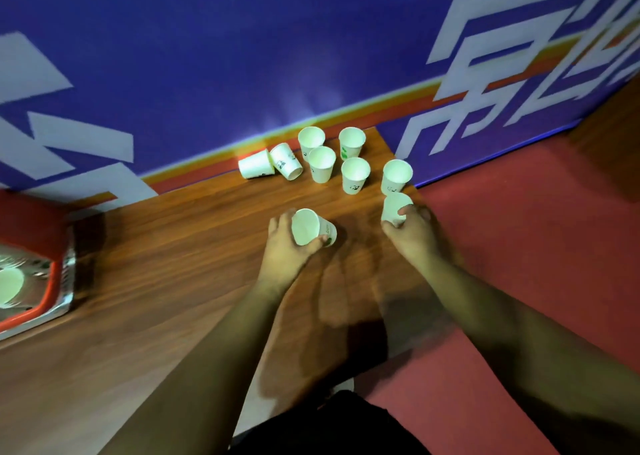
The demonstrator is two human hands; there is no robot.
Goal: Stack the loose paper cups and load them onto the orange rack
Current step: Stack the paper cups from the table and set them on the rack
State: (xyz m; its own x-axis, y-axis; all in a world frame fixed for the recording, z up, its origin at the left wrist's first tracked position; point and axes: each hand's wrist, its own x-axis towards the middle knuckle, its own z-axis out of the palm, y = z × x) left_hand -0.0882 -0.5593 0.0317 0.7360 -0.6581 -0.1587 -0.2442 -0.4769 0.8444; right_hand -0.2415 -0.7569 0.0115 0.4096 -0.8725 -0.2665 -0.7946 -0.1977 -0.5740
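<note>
Left hand: your left hand wraps a paper cup just above the worktop, fingers closed around its wall, the mouth tipped up toward you — a hold that seems meant to receive another cup into it.
Right hand: your right hand grips a second cup near the worktop's right edge, thumb across the front and fingers behind; this one looks tilted too, though blur hides exactly how.
Gap between them: the two held cups are apart, not yet nested — I judge the step in hand to be bringing one into the other.
Loose cups: five stand upright in a cluster toward the back of the worktop, near the blue wall, mouths up and so ready to be dropped one into another.
Tipped cups: two more lie on their sides just left of that cluster, touching each other; they will need righting or turning in the hand before they stack.
Orange rack: the orange rack sits at the far left edge of the view, well apart from the cups, and something pale and round — probably a cup — already rests in it.
Progress: early, by my reading, since most cups are unstacked.
Risk: thin paper walls crush easily, so a light grip suits them.
</note>
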